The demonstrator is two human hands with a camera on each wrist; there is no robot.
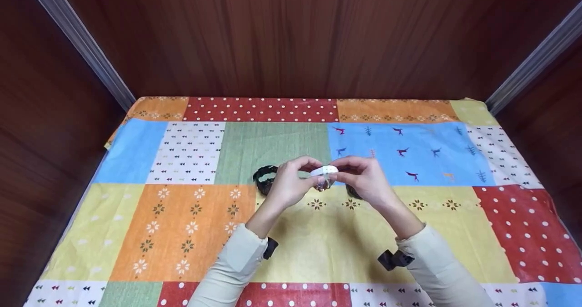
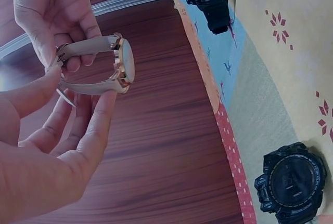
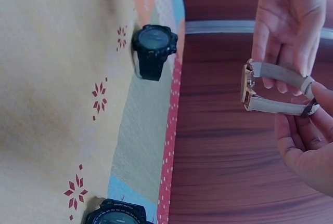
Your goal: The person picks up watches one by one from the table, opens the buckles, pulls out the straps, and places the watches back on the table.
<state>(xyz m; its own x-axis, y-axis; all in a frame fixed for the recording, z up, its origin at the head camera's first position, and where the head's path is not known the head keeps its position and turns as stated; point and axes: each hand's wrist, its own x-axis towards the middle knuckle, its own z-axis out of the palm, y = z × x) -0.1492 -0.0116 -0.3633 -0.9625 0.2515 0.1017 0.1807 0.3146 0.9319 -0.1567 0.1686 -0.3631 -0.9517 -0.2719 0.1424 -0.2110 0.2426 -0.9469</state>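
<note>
Held up over the table is a wristwatch [image 1: 325,170] with a pale strap and a rose-gold case [image 2: 125,67]. Its strap [image 3: 278,73] forms a loop, with the two ends meeting at the buckle. My left hand [image 1: 291,183] pinches the strap near the buckle end, thumb on top and fingers beneath. From the other side my right hand [image 1: 366,179] pinches the strap ends between thumb and fingers. In both wrist views the case hangs free of the fingers, pointing toward the table side.
Two black sport watches lie on the patchwork tablecloth [image 1: 191,225]: one black watch [image 1: 263,179] beside my left hand, the other black watch [image 1: 353,192] partly hidden under my right hand. A brown wood-grain panel [image 1: 291,38] stands behind the table, with more panels at both sides.
</note>
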